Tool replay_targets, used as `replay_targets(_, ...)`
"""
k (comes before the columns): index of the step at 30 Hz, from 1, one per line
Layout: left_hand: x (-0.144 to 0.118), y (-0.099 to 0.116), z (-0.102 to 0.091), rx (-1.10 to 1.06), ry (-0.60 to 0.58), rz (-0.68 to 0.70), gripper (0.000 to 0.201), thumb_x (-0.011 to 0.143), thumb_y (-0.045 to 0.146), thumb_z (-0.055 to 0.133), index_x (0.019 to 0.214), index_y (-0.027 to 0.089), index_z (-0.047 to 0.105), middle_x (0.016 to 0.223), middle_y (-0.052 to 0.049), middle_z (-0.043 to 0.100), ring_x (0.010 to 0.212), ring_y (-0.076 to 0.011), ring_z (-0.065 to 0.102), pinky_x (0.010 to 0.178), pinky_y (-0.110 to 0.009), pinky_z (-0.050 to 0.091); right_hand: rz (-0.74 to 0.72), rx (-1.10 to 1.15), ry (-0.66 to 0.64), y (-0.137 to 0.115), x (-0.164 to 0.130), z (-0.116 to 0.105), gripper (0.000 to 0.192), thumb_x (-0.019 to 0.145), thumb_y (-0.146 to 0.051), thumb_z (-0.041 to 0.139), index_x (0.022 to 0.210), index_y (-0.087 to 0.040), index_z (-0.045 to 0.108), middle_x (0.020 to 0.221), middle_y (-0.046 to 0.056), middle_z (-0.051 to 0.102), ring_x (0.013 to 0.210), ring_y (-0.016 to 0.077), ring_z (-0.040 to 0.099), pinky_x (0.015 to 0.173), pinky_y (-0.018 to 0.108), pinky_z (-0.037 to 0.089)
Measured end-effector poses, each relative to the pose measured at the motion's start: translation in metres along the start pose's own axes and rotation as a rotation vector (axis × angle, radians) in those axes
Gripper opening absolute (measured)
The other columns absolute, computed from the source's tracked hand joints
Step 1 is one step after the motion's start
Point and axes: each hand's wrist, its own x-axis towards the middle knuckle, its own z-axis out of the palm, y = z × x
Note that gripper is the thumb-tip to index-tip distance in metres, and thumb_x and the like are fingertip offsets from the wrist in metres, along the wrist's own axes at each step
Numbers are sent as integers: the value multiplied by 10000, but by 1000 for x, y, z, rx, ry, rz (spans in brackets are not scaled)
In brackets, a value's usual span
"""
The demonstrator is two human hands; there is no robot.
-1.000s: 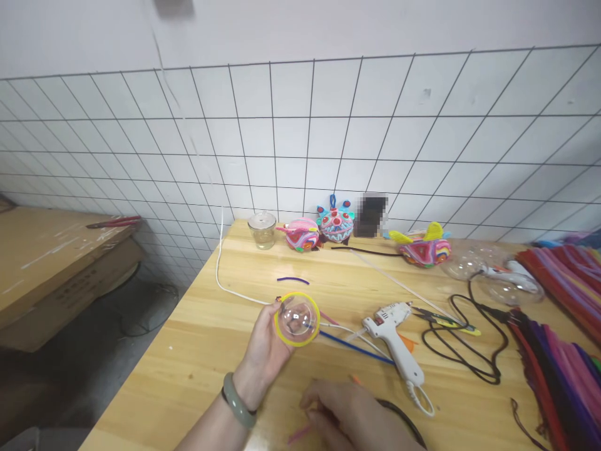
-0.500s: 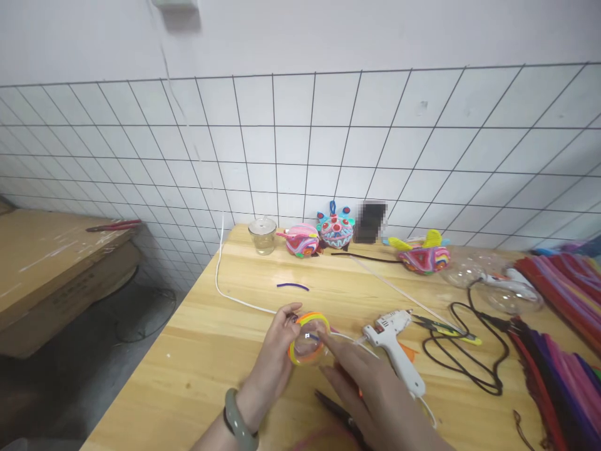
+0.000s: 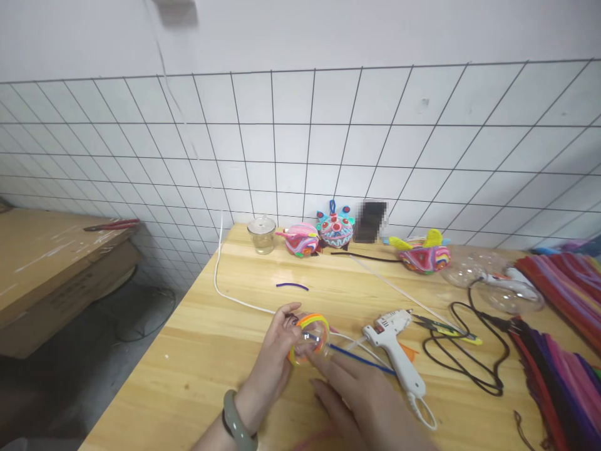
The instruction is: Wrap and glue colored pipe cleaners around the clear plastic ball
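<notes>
From the head camera we count one clear half-sphere (image 3: 310, 339) rimmed in yellow and orange, one white glue gun (image 3: 393, 352) and three finished woven figures (image 3: 335, 229) along the wall. Our left hand (image 3: 275, 364), wrist bent upward, pinches the half-sphere just above the wooden table (image 3: 201, 357). Our right hand (image 3: 364, 398) lies flat, fingers loosely spread, its index fingertip apparently touching the rim.

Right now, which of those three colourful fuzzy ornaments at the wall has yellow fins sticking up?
The rightmost ornament, set apart from the other two. The pink one and the blue-topped one sit side by side further left, with no yellow fins.
</notes>
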Motion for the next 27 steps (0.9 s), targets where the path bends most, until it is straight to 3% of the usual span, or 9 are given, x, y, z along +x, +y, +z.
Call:
replay_targets(4,1,0,0,-11,7,2,444,646,306,805,1025,201,598,821,-5,649,780,-177,633,704,-279,482,149,-28,22,2,2,-1,354,929,-165,432,1257,-166,566,1009,138,741,836,254,711,657,316,546)
replay_targets(7,2,0,-1,-75,12,-15,392,664,236,790,1013,194,617,859,-16,682,786,-174,649,711,-269,478,6,29,-185,-3,1,-3,180,916,-200,505,918,-229,683,806,37,729,663,181,670,559,238,471)
replay_targets(10,4,1,-3,-196,-16,-70,287,716,205,727,987,177,639,891,-33,716,805,-179,665,746,-278,486,-105,175,-311,-8,-2,-6,237,932,-242,542,729,-235,664,685,-23,678,584,117,617,522,195,404)
replay_targets(14,8,2,-6,-272,-71,-184,220,776,286,607,907,121,671,833,-99,744,773,-245,691,739,-370,515,69,186,-206,-3,-7,-6,166,902,-193,556,783,-200,670,721,14,706,651,147,653,587,215,451)
replay_targets(17,10,4,-7,-313,-81,-235,223,802,279,547,861,117,688,805,-101,758,738,-233,700,755,-389,525,156,178,-107,3,-9,-4,140,901,-151,531,838,-198,648,787,27,696,733,163,658,656,239,486)
replay_targets(21,8,7,-5,-343,-80,-248,232,810,270,527,848,119,699,804,-98,768,735,-229,703,754,-401,536,208,173,-64,8,-12,-4,132,900,-146,519,965,-201,619,854,42,667,752,174,654,674,275,514)
replay_targets(27,7,5,-5,-348,-98,-243,216,801,273,554,844,118,698,807,-99,770,739,-229,700,739,-382,536,240,198,-20,14,-19,-3,280,885,-125,492,1111,-256,591,848,15,629,698,161,637,674,296,547)
